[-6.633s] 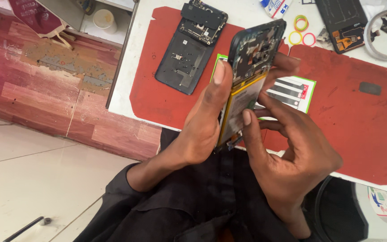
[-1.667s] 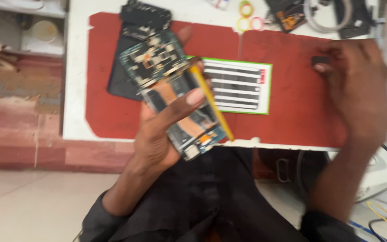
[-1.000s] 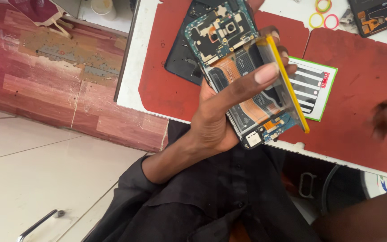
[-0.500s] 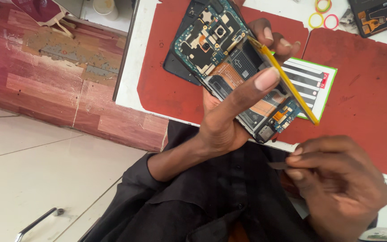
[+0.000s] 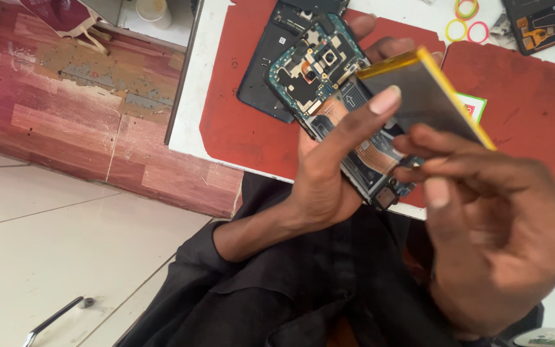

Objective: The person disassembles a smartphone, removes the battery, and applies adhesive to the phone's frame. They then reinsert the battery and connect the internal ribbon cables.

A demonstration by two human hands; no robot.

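My left hand point(image 5: 324, 183) holds an opened phone point(image 5: 319, 71) from below, its circuit board and camera module showing, and the thumb lies across it. A flat grey battery point(image 5: 422, 93) with a yellow edge is tilted up out of the phone body. My right hand point(image 5: 499, 238) is close to the camera and blurred. Its fingertips pinch the battery's lower edge. All of this is held above the red mat point(image 5: 236, 132) on the white table.
A dark back cover point(image 5: 259, 80) lies on the mat under the phone. Coloured rubber bands point(image 5: 467, 19) and another opened device point(image 5: 537, 26) sit at the far edge, with a green-edged card point(image 5: 475, 106) beside them. A worn wooden cabinet point(image 5: 78, 109) stands left; a metal tool point(image 5: 52, 319) lies on the tiles.
My right hand has come up from below and taken the battery's edge. The battery has swung up further out of the phone. My left hand has kept its hold.
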